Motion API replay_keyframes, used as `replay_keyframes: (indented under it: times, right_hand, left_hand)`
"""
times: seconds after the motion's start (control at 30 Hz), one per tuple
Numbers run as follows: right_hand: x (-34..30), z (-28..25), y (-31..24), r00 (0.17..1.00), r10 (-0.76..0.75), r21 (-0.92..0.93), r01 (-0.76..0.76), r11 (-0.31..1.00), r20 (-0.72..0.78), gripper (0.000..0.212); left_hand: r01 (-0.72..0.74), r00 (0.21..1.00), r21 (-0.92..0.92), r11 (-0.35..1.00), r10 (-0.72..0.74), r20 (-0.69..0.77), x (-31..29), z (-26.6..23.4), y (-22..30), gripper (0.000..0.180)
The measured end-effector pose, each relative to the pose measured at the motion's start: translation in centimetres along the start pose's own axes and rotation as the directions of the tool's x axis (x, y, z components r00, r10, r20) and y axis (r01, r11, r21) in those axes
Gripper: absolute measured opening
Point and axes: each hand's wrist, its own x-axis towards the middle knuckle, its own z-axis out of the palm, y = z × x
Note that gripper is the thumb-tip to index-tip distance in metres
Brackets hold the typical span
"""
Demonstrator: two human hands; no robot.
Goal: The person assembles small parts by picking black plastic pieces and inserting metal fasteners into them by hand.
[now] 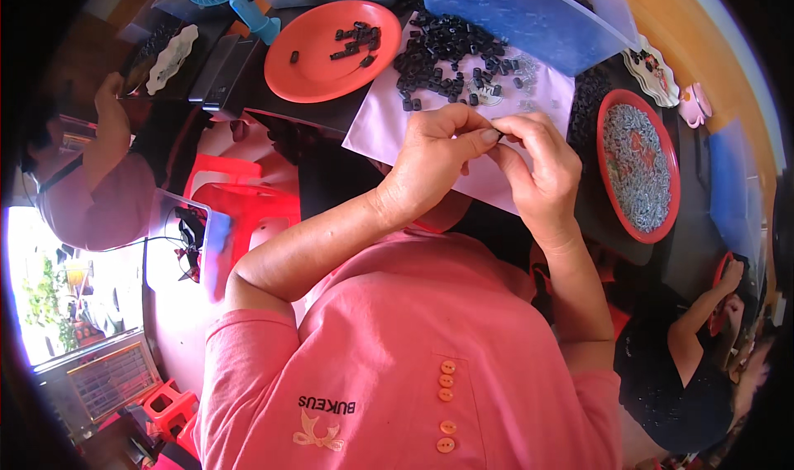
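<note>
My left hand (437, 157) and my right hand (542, 165) meet over the near part of a pale pink cloth (382, 122). Both are closed in a pinch, fingertips almost touching around a small black piece (499, 136), most of which the fingers hide. Just beyond them lies a heap of small black plastic pieces (447, 48) on the cloth. Small shiny bits (529, 73) are scattered at the right of that heap. A round orange-red plate (298, 79) to the left carries several black pieces. On the right, a red-rimmed tray (606, 176) holds many small silvery metal parts that look like screws.
A translucent blue bin (529, 15) stands behind the heap. A blue fan (256, 19) and a black box (227, 69) are at the far left. Red stools (248, 197) stand below the table. Other people sit at the left (99, 180) and right (678, 371).
</note>
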Motion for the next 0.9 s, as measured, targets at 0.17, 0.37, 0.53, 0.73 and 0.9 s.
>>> replay_keyframes:
  times: [0.17,0.37,0.53,0.73,0.9]
  right_hand:
    - [0.4,0.3,-0.9,0.996,-0.046,-0.045,0.043,0.998,-0.078,0.027]
    - [0.0,1.8,-1.3,0.991,0.122,0.094,-0.127,0.988,0.055,0.029]
    - [1.7,2.2,-1.7,0.981,0.152,0.159,-0.171,0.972,0.125,0.022]
    - [6.8,2.7,3.9,0.958,-0.02,-0.272,0.102,0.957,0.287,0.009]
    - [7.4,4.5,7.5,0.878,-0.121,-0.372,0.317,0.873,0.464,0.009]
  left_hand:
    - [0.112,0.988,-0.245,0.963,-0.081,0.132,-0.4,-1.1,0.8,0.013]
    - [0.133,0.991,-0.255,0.958,-0.133,0.016,-1.3,-2.0,-0.4,0.012]
    - [0.101,0.992,-0.317,0.943,-0.122,-0.046,-1.2,-3.0,-0.8,0.011]
    - [-0.018,0.994,-0.077,0.997,0.009,-0.112,-1.2,-3.8,-1.3,0.013]
    - [-0.045,0.996,0.067,0.997,0.05,-0.072,-1.0,-4.1,-1.2,0.014]
